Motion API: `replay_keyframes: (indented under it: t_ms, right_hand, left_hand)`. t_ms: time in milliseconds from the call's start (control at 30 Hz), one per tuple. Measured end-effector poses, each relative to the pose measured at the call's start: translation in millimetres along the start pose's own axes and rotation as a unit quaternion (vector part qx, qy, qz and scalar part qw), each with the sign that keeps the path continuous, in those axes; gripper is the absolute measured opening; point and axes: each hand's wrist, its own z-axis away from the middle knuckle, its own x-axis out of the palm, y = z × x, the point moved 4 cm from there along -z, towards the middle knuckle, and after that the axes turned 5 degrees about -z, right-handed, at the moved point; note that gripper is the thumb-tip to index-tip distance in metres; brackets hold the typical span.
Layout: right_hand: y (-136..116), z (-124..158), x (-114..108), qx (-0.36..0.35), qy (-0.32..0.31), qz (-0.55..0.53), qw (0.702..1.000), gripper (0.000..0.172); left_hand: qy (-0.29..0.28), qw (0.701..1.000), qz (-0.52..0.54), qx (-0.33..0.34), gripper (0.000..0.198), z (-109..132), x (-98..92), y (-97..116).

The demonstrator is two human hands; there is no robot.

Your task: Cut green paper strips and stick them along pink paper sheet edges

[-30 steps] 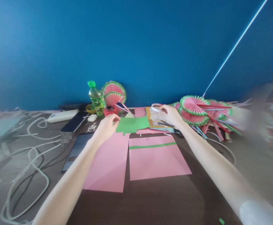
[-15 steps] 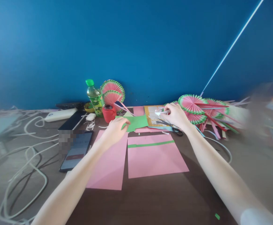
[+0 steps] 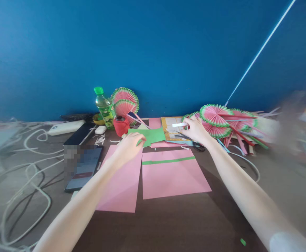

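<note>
My left hand [image 3: 128, 146] pinches the near edge of a green paper sheet [image 3: 153, 135] that lies beyond two pink sheets. One pink sheet [image 3: 121, 182] is under my left wrist; the other pink sheet [image 3: 172, 176] carries a green strip [image 3: 168, 161] across its top. My right hand [image 3: 197, 130] is closed on a small white strip or tape piece [image 3: 179, 124], held over a yellow-brown printed card [image 3: 170, 129]. Black scissors [image 3: 198, 147] lie partly hidden below that hand.
Pink-and-green folded paper fans [image 3: 217, 120] pile at the right with loose strips; two more fans [image 3: 123, 101] lean on the blue wall. A green-capped bottle [image 3: 103, 106], red tape holder [image 3: 121, 126], phone [image 3: 84, 167], power bank [image 3: 65, 127] and white cables [image 3: 29, 175] crowd the left.
My left hand slid right and took the green sheet's edge. My right hand lowered the white piece from a raised loop to flat above the card. The view shifted slightly.
</note>
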Motion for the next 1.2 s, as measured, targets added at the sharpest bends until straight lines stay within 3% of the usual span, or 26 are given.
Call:
replay_keyframes:
  t_ms: [133, 267, 367, 467, 500, 633, 900, 1033, 1200]
  right_hand:
    - [-30.5, 5.7, -14.2, -0.061, -0.040, -0.116, 0.991, 0.014]
    - [-62.1, 14.7, -25.4, -0.114, -0.099, -0.200, 0.968, 0.014]
    - [-79.4, 20.9, -27.4, -0.145, -0.121, -0.220, 0.957, 0.011]
    - [-90.7, 26.5, -23.3, -0.159, -0.143, -0.243, 0.946, 0.004]
    - [-93.7, 28.2, -22.0, -0.163, -0.144, -0.259, 0.941, 0.012]
    - [-103.7, 34.7, -22.9, -0.168, -0.087, -0.317, 0.929, 0.044]
    - [-124.9, 51.2, -18.9, -0.208, -0.014, -0.292, 0.933, 0.032]
    - [-122.8, 53.9, -13.6, -0.173, 0.009, -0.326, 0.929, 0.028]
    - [-119.2, 54.3, -13.2, -0.126, -0.008, -0.379, 0.917, 0.019]
  left_hand:
    - [0.050, 0.998, 0.030, -0.001, 0.020, 0.3, -4.5, 5.7]
    - [0.096, 0.992, 0.075, 0.025, 0.027, 4.1, -13.9, 26.2]
    - [0.043, 0.989, 0.139, 0.035, 0.027, 9.5, -14.3, 46.7]
    - [-0.043, 0.974, 0.223, -0.001, 0.025, 15.6, -8.3, 61.5]
    - [-0.060, 0.967, 0.249, -0.014, 0.025, 17.1, -6.4, 64.5]
    - [-0.044, 0.937, 0.341, -0.064, 0.022, 18.1, -3.0, 65.3]
    - [0.025, 0.905, 0.415, -0.092, 0.015, 14.9, 1.1, 53.9]
    - [0.026, 0.912, 0.400, -0.083, 0.021, 16.1, 6.0, 52.5]
    - [0.025, 0.927, 0.364, -0.084, 0.022, 16.4, 7.0, 51.7]
